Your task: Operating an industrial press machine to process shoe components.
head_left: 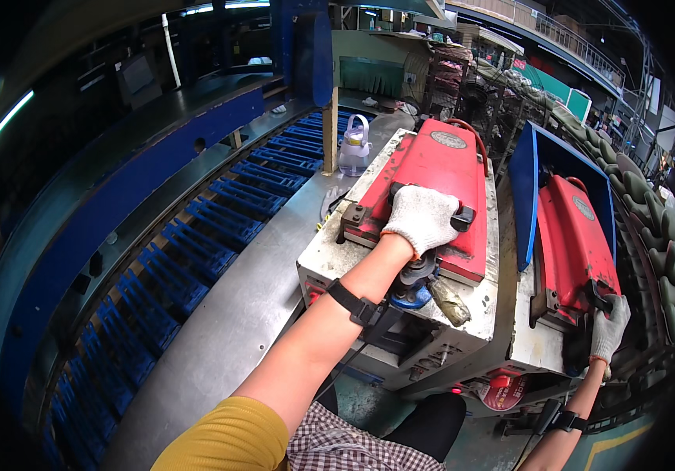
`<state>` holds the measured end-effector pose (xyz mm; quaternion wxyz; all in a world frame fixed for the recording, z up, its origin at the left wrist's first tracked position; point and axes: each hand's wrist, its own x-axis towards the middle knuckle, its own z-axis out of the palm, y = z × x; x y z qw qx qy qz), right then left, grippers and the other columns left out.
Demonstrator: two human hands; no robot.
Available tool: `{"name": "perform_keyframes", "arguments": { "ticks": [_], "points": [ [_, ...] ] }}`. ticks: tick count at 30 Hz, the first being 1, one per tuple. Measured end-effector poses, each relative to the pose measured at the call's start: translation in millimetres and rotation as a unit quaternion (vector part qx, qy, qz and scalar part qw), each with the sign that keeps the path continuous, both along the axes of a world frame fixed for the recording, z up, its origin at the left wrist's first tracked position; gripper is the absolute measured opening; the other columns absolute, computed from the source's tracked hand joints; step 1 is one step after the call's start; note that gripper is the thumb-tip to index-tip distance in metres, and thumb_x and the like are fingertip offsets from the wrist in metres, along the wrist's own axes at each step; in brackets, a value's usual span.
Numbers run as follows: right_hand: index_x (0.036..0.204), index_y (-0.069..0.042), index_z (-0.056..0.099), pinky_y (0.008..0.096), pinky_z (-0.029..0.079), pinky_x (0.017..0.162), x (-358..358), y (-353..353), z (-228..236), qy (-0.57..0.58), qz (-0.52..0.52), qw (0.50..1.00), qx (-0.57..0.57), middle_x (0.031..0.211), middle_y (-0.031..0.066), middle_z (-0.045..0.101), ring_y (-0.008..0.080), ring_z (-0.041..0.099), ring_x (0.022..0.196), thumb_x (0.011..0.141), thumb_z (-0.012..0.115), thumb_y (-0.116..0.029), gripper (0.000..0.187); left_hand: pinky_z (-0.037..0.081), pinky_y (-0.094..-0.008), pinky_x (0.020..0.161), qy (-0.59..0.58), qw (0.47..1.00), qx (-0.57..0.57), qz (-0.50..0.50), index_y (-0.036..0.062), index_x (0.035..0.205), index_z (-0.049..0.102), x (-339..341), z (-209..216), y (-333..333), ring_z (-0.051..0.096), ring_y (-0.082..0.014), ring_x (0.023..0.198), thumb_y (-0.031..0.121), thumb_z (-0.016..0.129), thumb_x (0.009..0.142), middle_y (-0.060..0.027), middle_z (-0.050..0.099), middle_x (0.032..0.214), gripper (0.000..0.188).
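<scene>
Two machines with red metal covers stand side by side before me. A white knit glove covers my left hand (423, 217), which is closed around the black handle (463, 218) across the left red cover (441, 161). That cover lies on a scuffed white machine body (318, 259). On the right, my gloved right hand (609, 331) grips a black handle (597, 296) at the near end of the second red cover (576, 235). The fingers of both hands are partly hidden. Below my left wrist, a worn knob-like grip (449, 302) sticks out from the left machine.
A blue metal guard (524, 200) surrounds the right cover. A lidded water bottle (354, 147) stands left of the machines, by a bare metal tabletop (220, 314). Blue slatted racks (216, 206) run beyond it. Dark green shoe-like shapes (651, 212) line the far right.
</scene>
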<state>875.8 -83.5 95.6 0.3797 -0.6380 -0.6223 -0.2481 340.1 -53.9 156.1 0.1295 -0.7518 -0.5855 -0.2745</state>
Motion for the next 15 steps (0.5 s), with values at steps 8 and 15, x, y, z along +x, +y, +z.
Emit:
{"name": "perform_keyframes", "arguments": {
  "ticks": [8,15],
  "points": [
    [0.113,-0.007,0.068,0.044,0.04,0.117,-6,-3,3,0.003,-0.011,1.0,-0.015,0.128,0.0158,0.065,0.0362,0.051,0.137,0.079,0.074,0.002,0.036,0.058,-0.0469,0.08,-0.002,1.0,0.003,0.001,0.0192,0.09,0.081,-1,-2,0,0.076,-0.0322,0.082,0.044,0.066,0.088,-0.0136,0.076,0.082,0.029],
    [0.115,-0.009,0.068,0.0425,0.037,0.119,6,2,-5,0.032,0.024,0.999,0.006,0.128,0.0144,0.065,0.0341,0.05,0.139,0.077,0.059,0.012,0.044,0.057,-0.0467,0.079,-0.002,1.0,0.002,0.004,0.0196,0.089,0.08,-3,-3,0,0.077,-0.0315,0.082,0.043,0.066,0.088,-0.0131,0.077,0.083,0.028]
  ]
}}
